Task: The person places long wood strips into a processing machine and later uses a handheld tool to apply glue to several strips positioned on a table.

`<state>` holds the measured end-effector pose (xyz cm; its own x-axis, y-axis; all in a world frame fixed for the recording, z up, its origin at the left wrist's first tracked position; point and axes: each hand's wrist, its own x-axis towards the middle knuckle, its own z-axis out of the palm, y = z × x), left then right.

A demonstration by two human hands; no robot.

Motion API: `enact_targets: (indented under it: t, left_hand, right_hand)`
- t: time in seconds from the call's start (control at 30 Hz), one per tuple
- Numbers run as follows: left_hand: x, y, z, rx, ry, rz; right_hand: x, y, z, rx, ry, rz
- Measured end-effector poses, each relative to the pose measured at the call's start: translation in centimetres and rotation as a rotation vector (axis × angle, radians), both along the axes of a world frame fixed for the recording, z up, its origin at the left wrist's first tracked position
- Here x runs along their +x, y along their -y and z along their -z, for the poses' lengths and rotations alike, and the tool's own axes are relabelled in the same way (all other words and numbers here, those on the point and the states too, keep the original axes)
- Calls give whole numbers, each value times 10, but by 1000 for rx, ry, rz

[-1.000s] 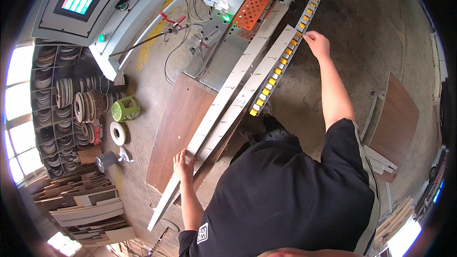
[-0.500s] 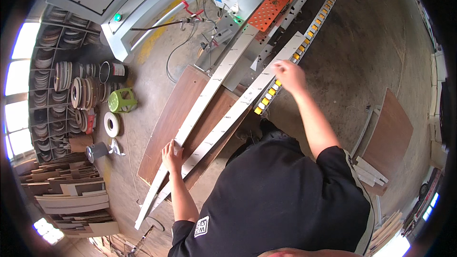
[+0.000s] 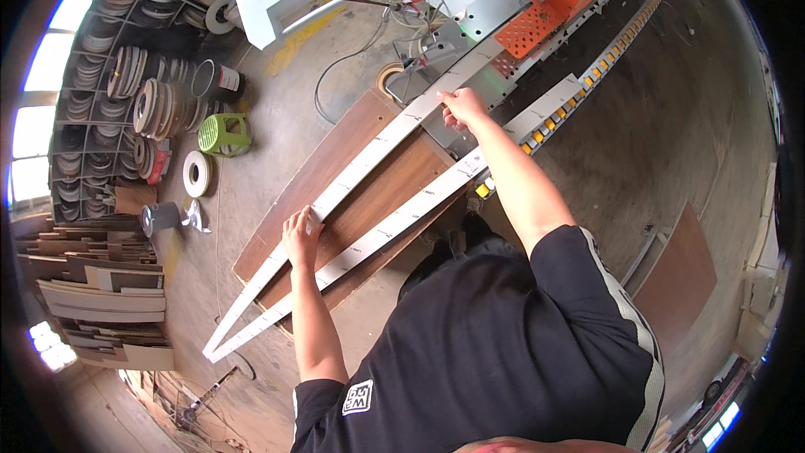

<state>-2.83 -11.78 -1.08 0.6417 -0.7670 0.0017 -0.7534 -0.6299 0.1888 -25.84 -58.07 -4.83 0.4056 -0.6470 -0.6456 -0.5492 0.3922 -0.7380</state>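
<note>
Both hands gripped one long white strip (image 3: 369, 159): left hand (image 3: 300, 235) near, right hand (image 3: 459, 106) far. Held so far apart, it could sag and snap.

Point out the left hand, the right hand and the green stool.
Left hand (image 3: 300, 235), head view, back of the hand.
Right hand (image 3: 459, 106), head view, knuckles.
Green stool (image 3: 225, 134), head view, its slotted top.
</note>
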Motion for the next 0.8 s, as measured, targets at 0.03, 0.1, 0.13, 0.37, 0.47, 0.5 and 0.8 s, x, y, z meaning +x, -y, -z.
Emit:
enact_targets:
  t: [0.03, 0.1, 0.13, 0.37, 0.47, 0.5, 0.8]
  left_hand:
    - [-2, -2, 0, -10, -16, -20]
    - [-6, -4, -3, -28, -41, -48]
    - [-8, -2, -5, -36, -49, -57]
    - [-17, -2, 0, -91, 14, -65]
    - [-18, 1, 1, -112, 27, -49]
    - [-19, 2, 1, -116, 26, -44]
    - [-40, 65, 1, -135, 31, 12]
  right_hand:
    - [1, -2, -1, 32, 36, 51]
    - [6, -3, -2, 52, 27, 72]
    - [7, -3, -1, 54, 26, 81]
    - [5, 8, 16, -4, 0, 16]
    - [5, 10, 18, -15, 6, 23]
    - [5, 11, 16, -14, 16, 32]
    - [-17, 73, 26, -49, 56, 202]
